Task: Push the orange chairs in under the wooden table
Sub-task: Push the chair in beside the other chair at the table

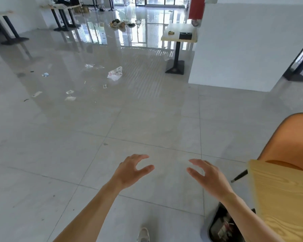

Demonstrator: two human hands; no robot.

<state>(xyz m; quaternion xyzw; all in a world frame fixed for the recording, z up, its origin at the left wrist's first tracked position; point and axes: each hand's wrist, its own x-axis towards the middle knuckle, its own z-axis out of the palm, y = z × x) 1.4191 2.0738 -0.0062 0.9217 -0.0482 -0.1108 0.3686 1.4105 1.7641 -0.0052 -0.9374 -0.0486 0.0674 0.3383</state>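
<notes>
An orange chair (290,140) stands at the right edge, its seat partly tucked under the light wooden table (283,194) in the lower right corner. One dark chair leg (239,176) sticks out left of the table. My left hand (132,170) and my right hand (206,175) hover over the bare floor in front of me, fingers spread, holding nothing. My right hand is a short way left of the table edge and touches neither table nor chair.
A black bin (222,224) with rubbish sits on the floor by the table. Litter (115,73) is scattered on the grey tiles ahead. A small pedestal table (179,34) stands by a white wall (243,46). More tables (63,16) line the far left.
</notes>
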